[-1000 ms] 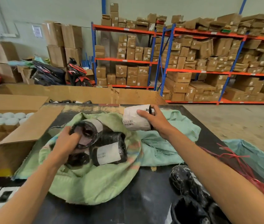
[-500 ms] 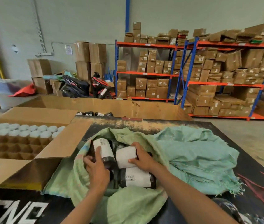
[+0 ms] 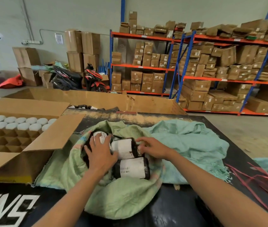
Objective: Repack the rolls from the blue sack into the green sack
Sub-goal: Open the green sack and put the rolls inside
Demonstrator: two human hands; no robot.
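We see the green sack (image 3: 121, 199) lying open-mouthed on the black table (image 3: 171, 210), with several black rolls bearing white labels inside its mouth. The nearest roll (image 3: 132, 167) lies on its side at the front of the opening; a second roll (image 3: 124, 148) lies just behind it, touching it.

Our left hand (image 3: 101, 155) rests palm down on the rolls at the left of the opening, fingers spread and nearly straight, fingertips reaching a third roll (image 3: 101, 136) at the back. It presses rather than grips.

Our right hand (image 3: 154, 149) sits at the right end of the second roll, fingers bent toward its end face. We cannot tell whether they clasp the roll or only touch it.

A blue-green sack (image 3: 192, 145) lies crumpled just to the right of the green sack, touching it. Red strings (image 3: 261, 182) lie across the table at the right edge.

To the left stands an open cardboard box (image 3: 36, 149) with a honeycomb divider and white-capped items (image 3: 15, 122) in its far rows. One flap overlaps the green sack's left edge.
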